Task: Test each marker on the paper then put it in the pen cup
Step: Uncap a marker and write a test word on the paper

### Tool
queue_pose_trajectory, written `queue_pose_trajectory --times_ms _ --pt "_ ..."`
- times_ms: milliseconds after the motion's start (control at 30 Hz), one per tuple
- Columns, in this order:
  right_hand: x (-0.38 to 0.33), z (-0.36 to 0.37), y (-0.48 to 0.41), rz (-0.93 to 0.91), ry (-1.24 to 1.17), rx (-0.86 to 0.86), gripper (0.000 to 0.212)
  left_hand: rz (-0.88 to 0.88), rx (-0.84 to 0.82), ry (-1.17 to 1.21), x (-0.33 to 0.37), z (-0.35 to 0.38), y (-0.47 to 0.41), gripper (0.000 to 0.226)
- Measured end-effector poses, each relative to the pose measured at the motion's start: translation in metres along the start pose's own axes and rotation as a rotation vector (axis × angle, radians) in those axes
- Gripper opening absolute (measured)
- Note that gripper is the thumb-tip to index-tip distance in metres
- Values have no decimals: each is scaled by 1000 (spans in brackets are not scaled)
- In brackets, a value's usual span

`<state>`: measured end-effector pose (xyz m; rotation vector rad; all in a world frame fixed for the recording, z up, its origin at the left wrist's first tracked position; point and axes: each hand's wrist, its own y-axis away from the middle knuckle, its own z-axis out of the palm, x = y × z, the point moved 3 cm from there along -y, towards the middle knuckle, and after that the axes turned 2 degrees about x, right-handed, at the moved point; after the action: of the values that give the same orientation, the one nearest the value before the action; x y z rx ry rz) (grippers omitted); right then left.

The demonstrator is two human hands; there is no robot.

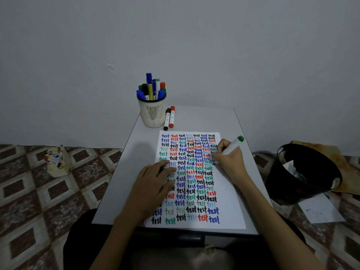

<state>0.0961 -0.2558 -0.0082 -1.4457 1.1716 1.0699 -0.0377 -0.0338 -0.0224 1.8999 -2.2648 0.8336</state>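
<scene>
Holding a green-ended marker (231,148), my right hand (228,158) has its fingers clamped round the barrel, the tip down on the paper (229,201) at the right edge of the written columns. My left hand (153,184) lies flat on the sheet's left side, fingers spread and pressing it to the worktop (120,182); something small and green shows under the fingertips, but I cannot tell what. Rows of "test" in black, blue, red and green fill the page. Beyond its far edge stands the pen cup (153,112), packed with markers, and just beside it lie a black marker (167,119) and a red marker (172,116), touching each other.
</scene>
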Motion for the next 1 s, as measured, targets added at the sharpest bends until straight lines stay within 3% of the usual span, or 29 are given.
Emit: queue_pose_trajectory --times_ms 267,600,867,1000 --pt "-1 -1 2 -33 -7 18 28 18 30 -41 1 1 -1 43" --pt "2 -4 -1 -16 -50 45 37 15 37 -62 -2 3 1 42" --pt "1 -1 3 -25 -34 13 28 8 30 -68 0 2 0 44" --pt "0 -2 3 -22 -9 25 35 9 28 -74 0 3 0 43"
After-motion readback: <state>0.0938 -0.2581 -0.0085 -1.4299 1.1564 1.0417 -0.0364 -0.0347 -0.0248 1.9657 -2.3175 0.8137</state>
